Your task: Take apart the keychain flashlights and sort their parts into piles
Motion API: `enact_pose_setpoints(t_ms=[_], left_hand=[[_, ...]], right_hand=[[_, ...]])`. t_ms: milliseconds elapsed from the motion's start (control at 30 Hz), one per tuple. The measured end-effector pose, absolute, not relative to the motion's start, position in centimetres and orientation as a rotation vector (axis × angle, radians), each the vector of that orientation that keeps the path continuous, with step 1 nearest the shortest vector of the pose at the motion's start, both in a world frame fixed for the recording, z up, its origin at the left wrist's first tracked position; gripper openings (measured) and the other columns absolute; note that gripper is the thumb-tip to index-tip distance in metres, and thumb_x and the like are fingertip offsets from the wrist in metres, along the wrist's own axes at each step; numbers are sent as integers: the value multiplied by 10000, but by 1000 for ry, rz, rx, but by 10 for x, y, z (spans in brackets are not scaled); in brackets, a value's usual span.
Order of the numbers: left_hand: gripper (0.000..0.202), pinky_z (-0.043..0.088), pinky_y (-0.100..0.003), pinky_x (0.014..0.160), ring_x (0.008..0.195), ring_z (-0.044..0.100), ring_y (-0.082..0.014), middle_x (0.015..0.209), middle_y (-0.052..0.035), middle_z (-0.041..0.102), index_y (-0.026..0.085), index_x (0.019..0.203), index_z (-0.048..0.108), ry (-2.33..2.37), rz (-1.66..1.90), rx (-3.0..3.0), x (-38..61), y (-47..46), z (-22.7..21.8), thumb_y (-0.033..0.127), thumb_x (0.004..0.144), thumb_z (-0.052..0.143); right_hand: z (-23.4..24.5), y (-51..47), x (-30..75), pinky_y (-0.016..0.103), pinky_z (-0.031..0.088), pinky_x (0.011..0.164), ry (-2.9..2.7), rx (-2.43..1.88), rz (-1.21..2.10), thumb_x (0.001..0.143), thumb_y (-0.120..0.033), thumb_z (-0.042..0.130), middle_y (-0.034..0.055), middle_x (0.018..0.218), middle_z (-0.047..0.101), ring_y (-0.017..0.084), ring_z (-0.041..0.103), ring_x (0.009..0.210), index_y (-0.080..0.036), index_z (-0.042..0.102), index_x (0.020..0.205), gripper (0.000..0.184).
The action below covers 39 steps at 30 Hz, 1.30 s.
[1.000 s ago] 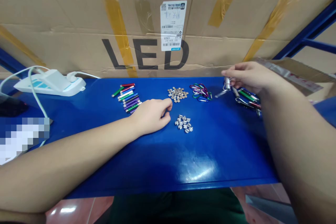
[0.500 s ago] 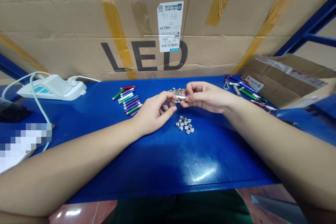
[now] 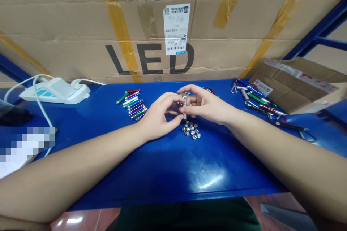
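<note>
A huge taped cardboard carton (image 3: 151, 21) printed "LED" is standing behind a long blue workbench (image 3: 173, 173), w/ a white power strip (image 3: 55, 93) lying far left & an opened box (image 3: 295, 86) sitting far right. Carabiner keychains (image 3: 256, 97) are lying on the right, colored metal tubes (image 3: 132, 104) on the left. Mid-bench, L hand (image 3: 156, 115) & R hand (image 3: 206, 104) are both gripping a small silver metal cylinder (image 3: 184, 107) upright btwn their fingertips, just above a pile of tiny screws (image 3: 191, 130).

Left hand (image 3: 158, 115), right hand (image 3: 204, 104) meeting mid-bench, fingers curled, tips pinched together (wrists bent slightly), left forearm (image 3: 67, 168), right forearm (image 3: 282, 153) angling in from bench ends.
</note>
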State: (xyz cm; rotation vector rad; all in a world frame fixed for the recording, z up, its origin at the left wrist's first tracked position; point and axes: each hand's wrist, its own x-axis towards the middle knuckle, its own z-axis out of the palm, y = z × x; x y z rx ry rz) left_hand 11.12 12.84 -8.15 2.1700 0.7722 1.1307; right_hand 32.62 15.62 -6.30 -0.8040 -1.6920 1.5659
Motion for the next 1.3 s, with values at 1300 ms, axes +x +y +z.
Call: enact_pose_setpoints(t_ms=[1300], left_hand=[[306, 552, -395, 1048, 1143, 693, -205, 1228, -93, 740, 175, 1226, 646, 991, 1175, 2188, 104, 137, -80, 131, 1010, 434]], right_hand=[[-56, 161, 335, 332, 597, 705, -1771, -808, 1327, 750, -435, 917, 28, 765, 734, 163, 684, 684, -198, 713, 901, 348]])
